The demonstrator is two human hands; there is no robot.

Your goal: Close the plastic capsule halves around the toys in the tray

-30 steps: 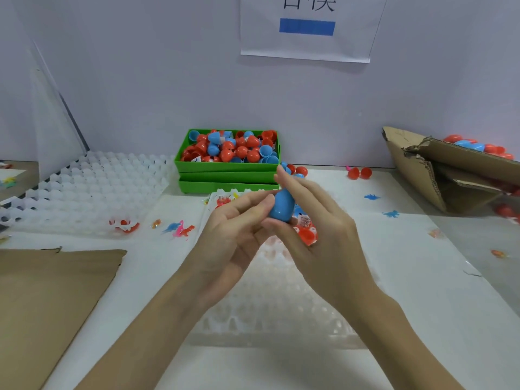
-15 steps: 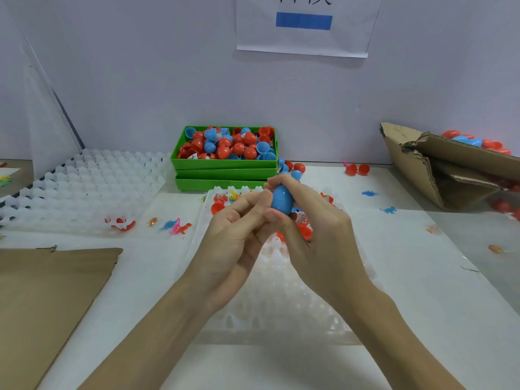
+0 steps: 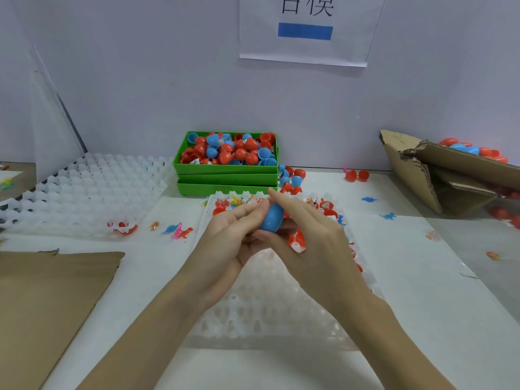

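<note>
A blue plastic capsule [image 3: 271, 218] is held upright between both hands above the clear cell tray [image 3: 270, 311]. My left hand [image 3: 233, 237] pinches its left side with fingertips and thumb. My right hand [image 3: 312, 240] wraps its fingers over the capsule's top and right side. Red capsule halves with small toys [image 3: 326, 206] sit in the tray's far cells, partly hidden behind my hands. The capsule's lower part is hidden by my fingers.
A green box [image 3: 228, 171] full of red and blue capsule halves stands behind the tray. White cell trays [image 3: 84, 192] lie at the left, brown cardboard [image 3: 47, 299] at the near left. A torn cardboard box [image 3: 450, 175] holds capsules at the right. Loose toy dinosaurs [image 3: 180, 230] lie around.
The hands and the blue capsule have stayed nearly in place. My right index finger has straightened over the capsule's top, and the capsule now tilts a little to the right.
</note>
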